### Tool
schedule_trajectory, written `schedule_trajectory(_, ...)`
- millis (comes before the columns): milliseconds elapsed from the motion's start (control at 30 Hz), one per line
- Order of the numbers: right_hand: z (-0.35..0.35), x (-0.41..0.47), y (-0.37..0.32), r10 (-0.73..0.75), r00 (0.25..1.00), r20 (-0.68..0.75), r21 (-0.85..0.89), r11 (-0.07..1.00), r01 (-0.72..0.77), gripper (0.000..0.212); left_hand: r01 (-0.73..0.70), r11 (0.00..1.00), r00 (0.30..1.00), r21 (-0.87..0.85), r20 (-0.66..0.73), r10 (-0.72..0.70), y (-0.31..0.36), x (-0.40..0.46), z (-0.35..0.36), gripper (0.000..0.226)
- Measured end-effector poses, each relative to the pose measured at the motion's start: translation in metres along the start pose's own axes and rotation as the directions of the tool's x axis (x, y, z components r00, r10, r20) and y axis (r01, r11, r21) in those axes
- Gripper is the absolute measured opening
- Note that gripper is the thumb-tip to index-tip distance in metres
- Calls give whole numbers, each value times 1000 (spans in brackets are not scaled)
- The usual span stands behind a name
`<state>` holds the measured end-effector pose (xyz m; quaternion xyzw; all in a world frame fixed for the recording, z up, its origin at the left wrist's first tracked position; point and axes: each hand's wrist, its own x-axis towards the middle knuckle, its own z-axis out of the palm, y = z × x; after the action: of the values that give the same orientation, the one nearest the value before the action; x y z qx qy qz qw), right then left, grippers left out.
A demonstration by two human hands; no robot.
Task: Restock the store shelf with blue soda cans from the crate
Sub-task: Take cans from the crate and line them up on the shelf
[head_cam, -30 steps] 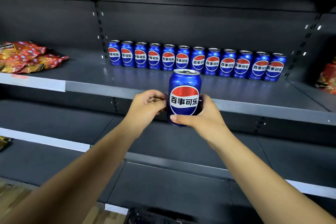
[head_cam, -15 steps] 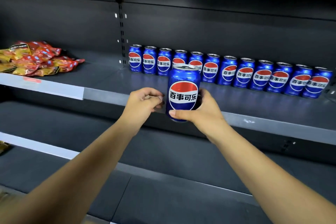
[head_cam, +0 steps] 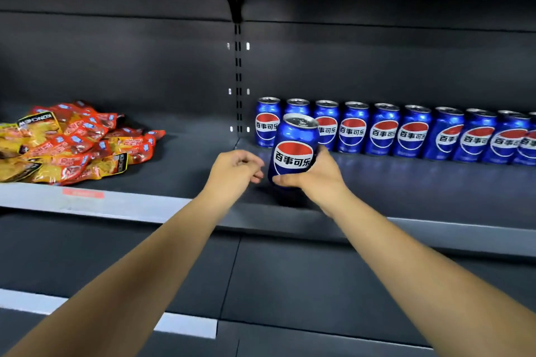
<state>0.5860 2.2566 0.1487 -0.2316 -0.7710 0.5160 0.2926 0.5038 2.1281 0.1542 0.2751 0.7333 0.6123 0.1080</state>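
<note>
My right hand (head_cam: 316,175) grips a blue soda can (head_cam: 293,151) with a red, white and blue logo, tilted slightly to the left, just above the dark shelf (head_cam: 185,171). It hangs in front of the left end of a row of several matching cans (head_cam: 412,132) lined along the shelf's back wall. My left hand (head_cam: 235,171) hovers beside the held can on its left, fingers loosely curled, holding nothing and a small gap away from the can. The crate is out of view.
A pile of red and yellow snack packets (head_cam: 72,143) lies on the same shelf at the left. A slotted upright (head_cam: 238,78) divides the back wall. A grey price rail (head_cam: 95,203) edges the shelf, and lower dark shelves (head_cam: 290,278) run beneath.
The held can has moved forward over the shelf, toward the left end of the row. My left hand has come off the can and opened a little. The view has shifted left.
</note>
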Motion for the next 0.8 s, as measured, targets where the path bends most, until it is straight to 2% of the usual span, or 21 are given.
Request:
schedule_trajectory(167,29,41,2,39,999,12,-50,998,-39,82,75,997,990,13,118,-76,-9,44,-16,12)
schedule_trajectory(300,44,67,11,65,998,25,-45,997,-64,76,110,994,981,-16,160,-106,-21,78,-20,24)
schedule_trajectory(567,50,96,22,74,992,107,-50,996,-69,58,43,998,995,-39,97,-39,-39,116,-9,22)
schedule_trajectory(800,55,100,36,9,998,65,-183,983,3,76,-47,999,988,19,149,44,-52,120,-6,45)
